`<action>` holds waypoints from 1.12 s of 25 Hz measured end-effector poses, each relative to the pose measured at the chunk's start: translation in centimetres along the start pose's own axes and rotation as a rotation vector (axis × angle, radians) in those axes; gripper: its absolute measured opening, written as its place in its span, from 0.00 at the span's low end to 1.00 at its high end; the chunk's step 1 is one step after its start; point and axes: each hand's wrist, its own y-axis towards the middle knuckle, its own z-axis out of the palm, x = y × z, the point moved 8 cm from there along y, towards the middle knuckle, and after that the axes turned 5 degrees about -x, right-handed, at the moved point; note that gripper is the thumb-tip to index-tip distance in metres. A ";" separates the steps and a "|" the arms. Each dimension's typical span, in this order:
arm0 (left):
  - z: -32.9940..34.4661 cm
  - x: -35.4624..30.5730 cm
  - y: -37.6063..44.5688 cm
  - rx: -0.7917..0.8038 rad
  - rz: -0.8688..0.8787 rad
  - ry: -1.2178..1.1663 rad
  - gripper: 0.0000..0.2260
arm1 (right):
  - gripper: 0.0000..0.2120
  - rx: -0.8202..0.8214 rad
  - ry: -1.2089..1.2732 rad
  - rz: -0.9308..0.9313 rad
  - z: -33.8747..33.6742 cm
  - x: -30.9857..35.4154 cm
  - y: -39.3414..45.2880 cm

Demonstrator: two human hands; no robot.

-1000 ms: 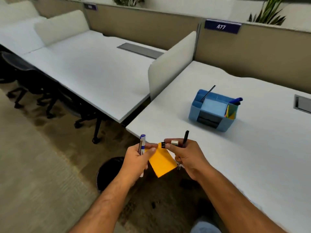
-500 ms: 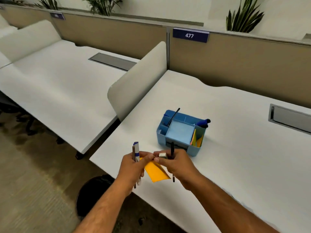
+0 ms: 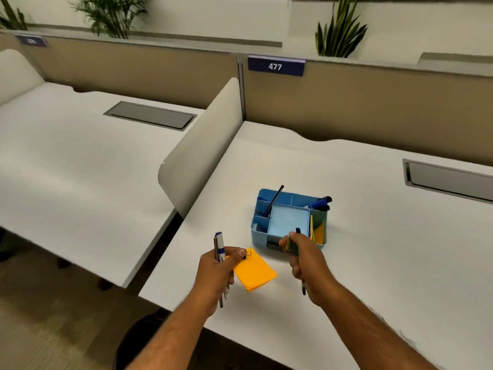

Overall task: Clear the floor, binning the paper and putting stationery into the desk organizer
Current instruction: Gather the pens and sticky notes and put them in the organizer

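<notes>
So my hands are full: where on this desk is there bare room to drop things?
Bare desk runs right of the blue organizer up to the grey cable hatch, and behind it toward the partition. Crowded only around the organizer and both hands.

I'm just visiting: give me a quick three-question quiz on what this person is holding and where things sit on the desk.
1. True or false: the left hand holds the orange notes.
2. What number is on the sign?
3. The blue organizer stands: A) on the floor B) on the desk C) in the bin.

Key: 1 true; 2 477; 3 B. The right hand grips a black pen.
</notes>
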 end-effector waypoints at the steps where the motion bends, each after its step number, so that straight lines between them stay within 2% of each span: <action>1: -0.3 -0.2 0.5 0.034 0.006 -0.001 0.02 | 0.14 -0.046 -0.029 -0.064 0.0 0.6 0.0; 4: -0.9 -0.7 2.3 0.092 0.017 0.023 0.06 | 0.10 -0.108 -0.157 -0.308 1.5 3.0 0.1; 7: -1.3 -1.0 3.5 0.106 -0.006 0.057 0.10 | 0.04 -0.185 -0.199 -0.435 2.7 4.8 1.0; 11: -2.0 -1.2 5.0 0.078 -0.007 0.062 0.13 | 0.04 -0.290 -0.235 -0.464 3.2 5.6 3.1; 20: -0.9 -1.6 6.3 0.041 0.009 0.085 0.15 | 0.05 -0.304 -0.456 -0.564 4.5 4.8 4.0; 22: -0.7 -1.7 6.3 0.041 0.015 0.100 0.14 | 0.08 -0.307 -0.478 -0.577 4.5 5.2 3.7; 24: -0.6 -1.7 6.3 0.043 0.020 0.111 0.14 | 0.07 -0.304 -0.363 -0.545 3.8 5.8 3.7; 26: -0.5 -1.8 6.3 0.049 0.027 0.117 0.15 | 0.05 -0.214 0.054 -0.368 2.4 5.8 4.4; 28: -0.5 -2.1 6.5 0.046 0.030 0.118 0.15 | 0.11 -0.144 0.508 -0.225 0.8 7.0 5.1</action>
